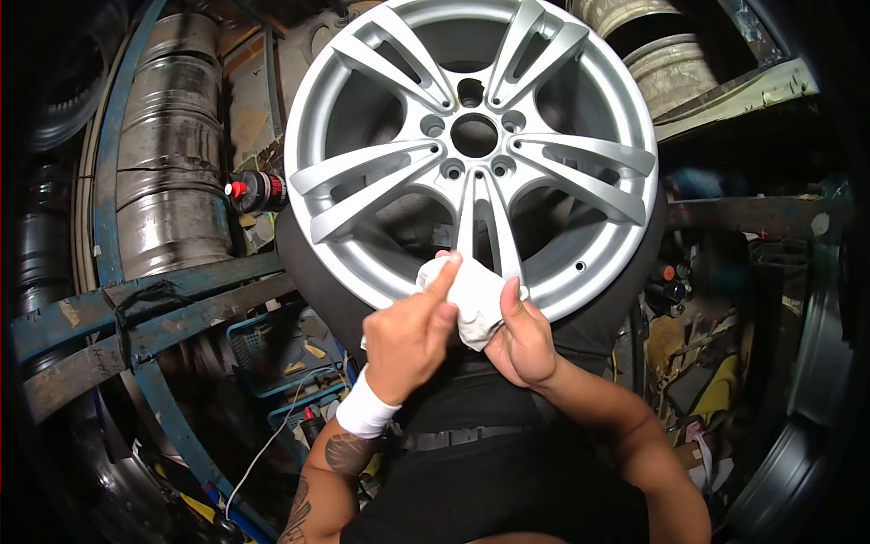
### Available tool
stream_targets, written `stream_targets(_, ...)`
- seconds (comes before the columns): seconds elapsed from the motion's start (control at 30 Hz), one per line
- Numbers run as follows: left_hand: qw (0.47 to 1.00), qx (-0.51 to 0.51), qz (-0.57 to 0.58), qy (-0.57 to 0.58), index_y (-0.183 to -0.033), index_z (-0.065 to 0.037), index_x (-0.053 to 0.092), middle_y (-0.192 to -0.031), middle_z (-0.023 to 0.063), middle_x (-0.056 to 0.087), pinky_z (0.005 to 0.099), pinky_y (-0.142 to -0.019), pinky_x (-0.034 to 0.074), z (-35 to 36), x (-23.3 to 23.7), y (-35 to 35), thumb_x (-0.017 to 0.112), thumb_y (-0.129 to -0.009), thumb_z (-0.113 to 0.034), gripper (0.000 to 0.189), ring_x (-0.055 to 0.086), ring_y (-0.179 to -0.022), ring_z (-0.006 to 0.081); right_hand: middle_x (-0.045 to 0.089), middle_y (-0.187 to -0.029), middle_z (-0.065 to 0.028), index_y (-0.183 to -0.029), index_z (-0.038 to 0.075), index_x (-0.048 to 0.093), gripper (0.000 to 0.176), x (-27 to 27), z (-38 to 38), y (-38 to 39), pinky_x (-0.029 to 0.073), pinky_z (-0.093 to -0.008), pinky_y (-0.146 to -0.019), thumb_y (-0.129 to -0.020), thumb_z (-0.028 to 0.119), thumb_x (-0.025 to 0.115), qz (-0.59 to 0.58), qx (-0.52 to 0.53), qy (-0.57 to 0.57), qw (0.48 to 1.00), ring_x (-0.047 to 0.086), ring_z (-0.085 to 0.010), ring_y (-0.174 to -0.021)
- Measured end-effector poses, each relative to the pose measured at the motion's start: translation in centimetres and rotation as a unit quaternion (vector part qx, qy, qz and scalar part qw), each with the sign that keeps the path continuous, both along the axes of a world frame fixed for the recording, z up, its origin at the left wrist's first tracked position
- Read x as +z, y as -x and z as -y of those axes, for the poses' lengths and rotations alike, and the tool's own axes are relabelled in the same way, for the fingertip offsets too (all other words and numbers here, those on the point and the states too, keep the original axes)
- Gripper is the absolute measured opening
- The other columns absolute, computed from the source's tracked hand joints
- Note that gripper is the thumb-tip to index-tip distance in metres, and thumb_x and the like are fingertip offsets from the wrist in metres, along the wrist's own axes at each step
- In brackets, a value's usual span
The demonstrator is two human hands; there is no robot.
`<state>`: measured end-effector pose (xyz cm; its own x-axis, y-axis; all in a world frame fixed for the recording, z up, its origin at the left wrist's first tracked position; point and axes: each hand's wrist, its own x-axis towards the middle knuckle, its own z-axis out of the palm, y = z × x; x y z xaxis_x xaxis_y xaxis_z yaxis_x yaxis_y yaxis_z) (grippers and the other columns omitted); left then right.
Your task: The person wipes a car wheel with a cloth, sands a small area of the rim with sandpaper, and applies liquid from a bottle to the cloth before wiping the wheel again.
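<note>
A silver alloy wheel (562, 286) with paired spokes rests on my lap, its face turned up. Over the rim's near edge, at the foot of the lower spokes, lies a white cloth (476, 295). My left hand (412, 335), with a white band at the wrist, presses the cloth with an outstretched index finger, the other fingers curled. On the cloth's right side my right hand (523, 340) grips it, thumb up against the rim; its other fingers are mostly hidden beneath.
Stacked metal rims (172, 145) stand at the left behind a blue metal frame (107, 181). A dark bottle with a red cap (263, 191) is beside the wheel. A blue basket (263, 354) sits lower left. More rims (666, 72) are at the upper right.
</note>
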<state>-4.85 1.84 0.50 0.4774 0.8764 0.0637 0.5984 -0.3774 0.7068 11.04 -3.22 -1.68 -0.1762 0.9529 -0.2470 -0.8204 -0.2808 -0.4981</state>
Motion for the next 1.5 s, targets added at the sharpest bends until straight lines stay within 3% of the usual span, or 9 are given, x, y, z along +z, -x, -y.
stream_targets(0.4, 0.995, -0.038, -0.001, -0.088, -0.147, -0.021, 0.061, -0.069, 0.0089, 0.061, 0.04, -0.055, 0.048, 0.7, -1.7, -0.6, 0.063, -0.102, -0.034, 0.047, 0.06, -0.057, 0.0283, 0.043, -0.159, -0.0179, -0.157, -0.007, 0.029, 0.072, 0.1, -0.2, -0.7, 0.034, -0.0459, -0.122, -0.113, 0.05, 0.022, -0.037, -0.006, 0.07, 0.997, 0.045, -0.031, -0.146)
stream_targets(0.73, 0.961, 0.084, 0.136, 0.226, -0.145, -0.008, 0.059, -0.075, 0.0171, 0.071, 0.0416, -0.059, 0.055, 1.7, -1.4, -2.7, 0.061, -0.102, -0.022, 0.045, 0.072, -0.069, 0.0373, 0.016, -0.173, -0.0143, -0.162, -0.006, 0.016, 0.073, -0.5, 1.0, -2.4, 0.022, -0.0436, -0.127, -0.113, 0.047, 0.026, 0.046, -0.011, 0.012, 0.999, 0.03, -0.0266, -0.155)
stream_targets(0.83, 0.982, -0.035, 0.121, 0.142, -0.142, -0.006, 0.059, -0.067, 0.0161, 0.068, 0.0438, -0.057, 0.054, 4.3, -2.7, -4.1, 0.067, -0.096, -0.021, 0.049, 0.069, -0.06, 0.0384, 0.01, -0.174, -0.0135, -0.163, -0.006, 0.011, 0.077, -0.2, 2.9, -3.5, 0.022, -0.0427, -0.127, -0.112, 0.049, 0.028, 0.147, -0.01, -0.003, 0.989, 0.029, -0.0261, -0.155)
stream_targets(0.87, 0.97, -0.076, 0.134, 0.19, -0.141, -0.005, 0.058, -0.065, 0.0154, 0.066, 0.0447, -0.055, 0.053, 4.9, -2.9, -4.3, 0.068, -0.094, -0.022, 0.051, 0.067, -0.058, 0.0386, 0.006, -0.174, -0.013, -0.163, -0.006, 0.01, 0.079, 0.2, 3.4, -4.1, 0.021, -0.041, -0.126, -0.111, 0.05, 0.032, 0.234, -0.014, -0.011, 0.972, 0.029, -0.0255, -0.155)
stream_targets(1.03, 0.885, -0.315, 0.133, 0.314, -0.139, -0.014, 0.061, -0.062, 0.0131, 0.064, 0.047, -0.058, 0.052, 3.1, -0.6, -3.9, 0.067, -0.097, -0.028, 0.044, 0.066, -0.059, 0.0379, 0.069, -0.124, -0.0095, -0.141, -0.005, 0.056, 0.049, 2.5, 4.2, -9.4, 0.047, -0.0306, -0.1, -0.107, 0.029, 0.051, 0.482, 0.045, 0.072, 0.872, 0.063, -0.0187, -0.109)
stream_targets(1.1, 0.848, -0.366, 0.185, 0.335, -0.124, -0.015, 0.071, -0.073, 0.0138, 0.07, 0.0453, -0.061, 0.053, 2.8, -0.5, -3.3, 0.067, -0.099, -0.029, 0.03, 0.068, -0.067, 0.037, 0.067, -0.119, -0.0199, -0.128, -0.006, 0.064, 0.037, 4.8, 1.9, -9.5, 0.047, -0.0418, -0.097, -0.1, 0.018, 0.056, 0.605, 0.124, 0.006, 0.787, 0.065, -0.0322, -0.108)
stream_targets(1.17, 0.827, -0.384, 0.241, 0.332, -0.118, -0.014, 0.075, -0.079, 0.0147, 0.072, 0.0433, -0.062, 0.054, 3.1, -0.5, -2.3, 0.068, -0.098, -0.028, 0.025, 0.069, -0.07, 0.0369, 0.063, -0.1, -0.0198, -0.11, -0.001, 0.07, 0.029, 5.9, -0.5, -7.7, 0.045, -0.0457, -0.086, -0.09, 0.019, 0.062, 0.768, 0.167, -0.165, 0.596, 0.059, -0.0361, -0.092)
stream_targets(1.33, 0.786, -0.338, 0.268, 0.443, -0.108, -0.006, 0.078, -0.078, 0.0068, 0.074, 0.0312, -0.06, 0.051, 0.8, 1.6, 2.4, 0.067, -0.096, -0.018, 0.02, 0.068, -0.064, 0.0157, 0.062, -0.085, -0.0113, -0.094, 0.006, 0.074, 0.038, 3.6, -0.1, -4.8, 0.042, -0.0402, -0.079, -0.078, 0.04, 0.078, 0.817, 0.316, -0.312, 0.367, 0.059, -0.0295, -0.087)
stream_targets(1.5, 0.792, 0.058, 0.431, 0.428, -0.128, 0.002, 0.06, -0.082, 0.0025, 0.057, 0.0233, -0.072, 0.045, 1.9, -1.4, 6.7, 0.068, -0.083, -0.016, 0.049, 0.051, -0.072, 0.0088, 0.067, -0.072, -0.013, -0.09, 0.005, 0.072, 0.033, 3.8, -0.9, -4.0, 0.049, -0.0435, -0.069, -0.084, 0.038, 0.074, 0.811, 0.354, -0.274, 0.376, 0.067, -0.0318, -0.07)
